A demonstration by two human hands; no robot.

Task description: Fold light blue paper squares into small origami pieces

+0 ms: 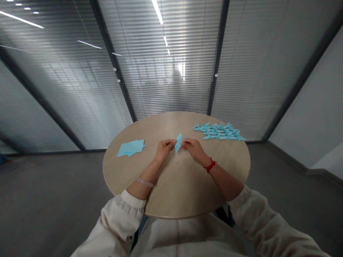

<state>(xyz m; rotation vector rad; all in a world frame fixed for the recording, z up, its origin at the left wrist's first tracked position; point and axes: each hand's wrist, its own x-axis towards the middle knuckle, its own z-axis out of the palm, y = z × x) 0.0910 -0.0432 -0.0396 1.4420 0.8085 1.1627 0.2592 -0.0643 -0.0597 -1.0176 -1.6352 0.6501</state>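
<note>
A small folded piece of light blue paper [178, 143], shaped like a narrow diamond, stands upright between my hands over the middle of the round table [184, 192]. My left hand [164, 149] pinches its left edge between thumb and fingers. On the other side, my right hand [194, 148] has closed fingers at the paper's right edge. Flat blue sheets [132, 147] lie in a loose, slightly fanned stack to the left of my left hand. Several folded blue paper cranes [219, 131] sit in rows at the table's back right.
Glass partitions with horizontal blinds [171, 89] rise behind the table's far edge. A pale wall [308, 107] is on the right, and grey floor [66, 192] surrounds the table. My sleeved forearms cross the near edge.
</note>
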